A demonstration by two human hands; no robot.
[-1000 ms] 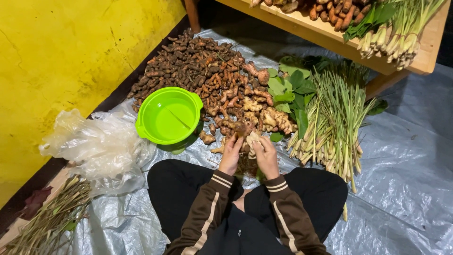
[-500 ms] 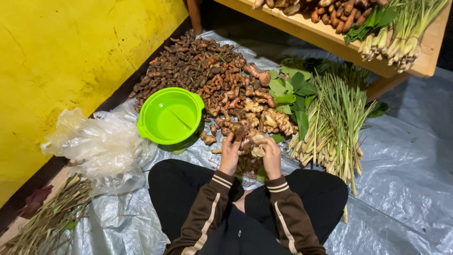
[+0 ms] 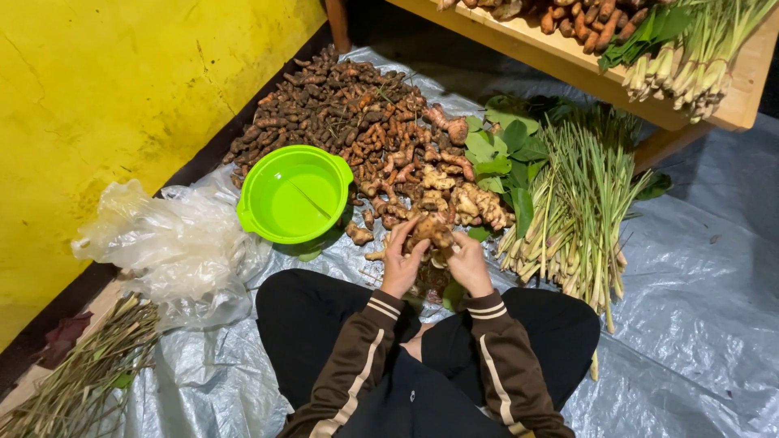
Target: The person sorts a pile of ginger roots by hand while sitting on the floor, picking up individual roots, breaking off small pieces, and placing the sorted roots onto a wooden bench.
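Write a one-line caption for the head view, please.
Seated person's left hand and right hand hold a ginger root beside a green bowl and lemongrass.

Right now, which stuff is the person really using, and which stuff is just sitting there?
In use:
left hand
right hand
knobbly root piece gripped between both hands
root pile in front of them

Just lying about:
green bowl
lemongrass stalks
green leaves
crumpled clear plastic bags
dry stems
wooden shelf

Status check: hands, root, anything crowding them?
Left hand and right hand both grip one root. Root pile just ahead. Green bowl left, apart.
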